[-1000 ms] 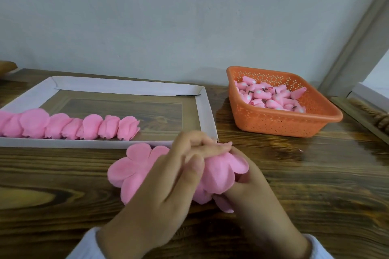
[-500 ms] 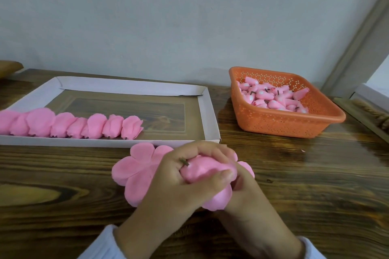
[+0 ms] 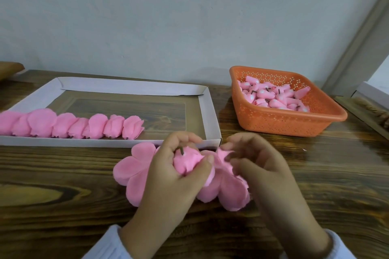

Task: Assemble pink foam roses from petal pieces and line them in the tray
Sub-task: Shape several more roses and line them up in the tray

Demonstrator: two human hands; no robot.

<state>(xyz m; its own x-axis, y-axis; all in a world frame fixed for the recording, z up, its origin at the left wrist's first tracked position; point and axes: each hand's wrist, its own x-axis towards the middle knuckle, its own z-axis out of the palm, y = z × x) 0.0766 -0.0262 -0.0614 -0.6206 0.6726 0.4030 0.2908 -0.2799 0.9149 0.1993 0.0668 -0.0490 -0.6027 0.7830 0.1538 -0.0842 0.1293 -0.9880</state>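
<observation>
Fingers [image 3: 181, 137] of left hand [image 3: 166, 176] found curled round half-built rose [image 3: 186, 161], stem up, keeping petals wrapped, just beside tray [image 3: 210, 111]; right hand [image 3: 261, 172] loosely curled at petal piece [image 3: 231, 191], grip blurred, cannot tell.

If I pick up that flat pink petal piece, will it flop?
Probably yes: the petal piece looks soft, like the rose squeezed in the left hand. Likely very light. Lying flat, it shouldn't roll.

Probably a home craft bench: wood-grain table [image 3: 63, 174] against a bare wall [image 3: 147, 17], orange basket [image 3: 280, 124] of foam buds [image 3: 271, 95].
</observation>
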